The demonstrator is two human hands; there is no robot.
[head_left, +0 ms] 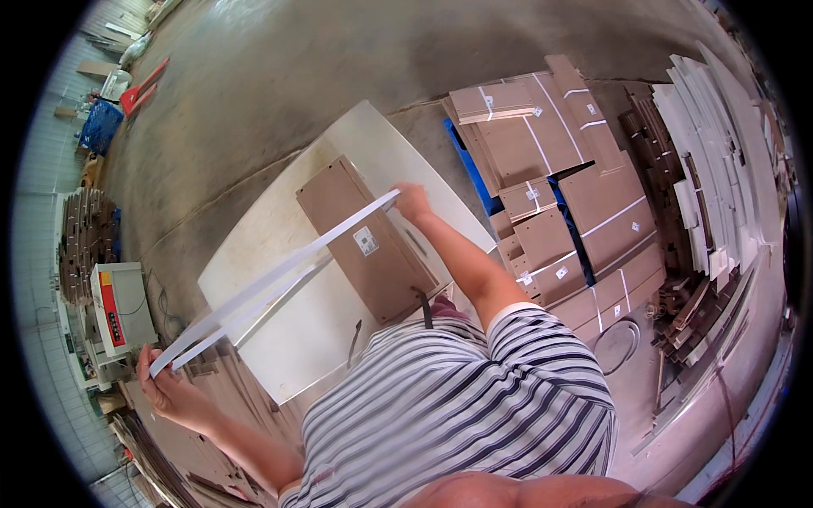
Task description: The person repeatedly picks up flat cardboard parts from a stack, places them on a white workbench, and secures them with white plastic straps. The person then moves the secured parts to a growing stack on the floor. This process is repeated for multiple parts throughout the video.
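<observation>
A white strap [271, 274] is stretched slantwise between my two hands, and a second strand of it doubles back below. My left hand [169, 394], out at the lower left beyond the table's edge, has its fingers closed on the looped end. Above the table, my right hand [412, 202] grips the other end and is slightly blurred. Under the strap lies a brown panel or stack of panels [360, 275] with small holes near its corners and a white label [366, 240]. It rests on a white table [254, 245], apart from both hands.
Strapped brown panel bundles [542, 144] are stacked on a blue pallet [470, 165] at the right. White boards [690, 152] lean beyond them. A machine with a red panel [123, 306] stands at the left, near more stacked boards [87, 237]. A red pallet jack [142, 89] is farther back.
</observation>
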